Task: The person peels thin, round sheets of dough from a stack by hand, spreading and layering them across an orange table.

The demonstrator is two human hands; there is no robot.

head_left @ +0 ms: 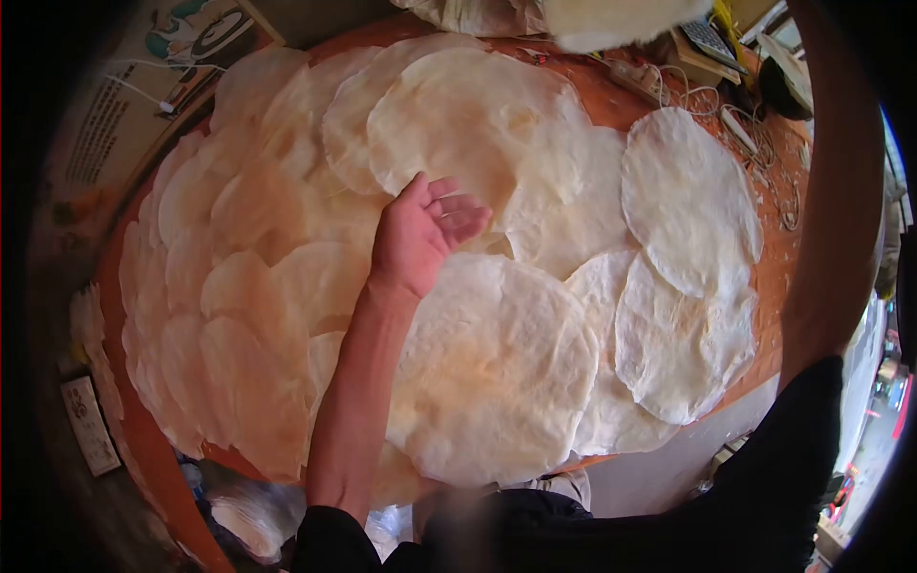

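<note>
Large, thin, pale round flatbreads (239,306) overlap across the orange-brown table. Over the middle of them reaches my left hand (428,231), its fingers loosely curled and apart, holding nothing. Just below that hand lies a big whitish flatbread (492,372); beyond the fingertips is another wide, yellowish flatbread (468,119). My right arm stretches up along the right side, and its hand is beyond the top of the view. At the top edge shows part of one more pale flatbread (621,24), cut off by the frame.
White cables (759,143) and a power strip (635,81) lie at the table's far right, beside a calculator (709,43). A printed poster (115,124) is at upper left. A clear plastic bag (253,516) sits below the near left edge.
</note>
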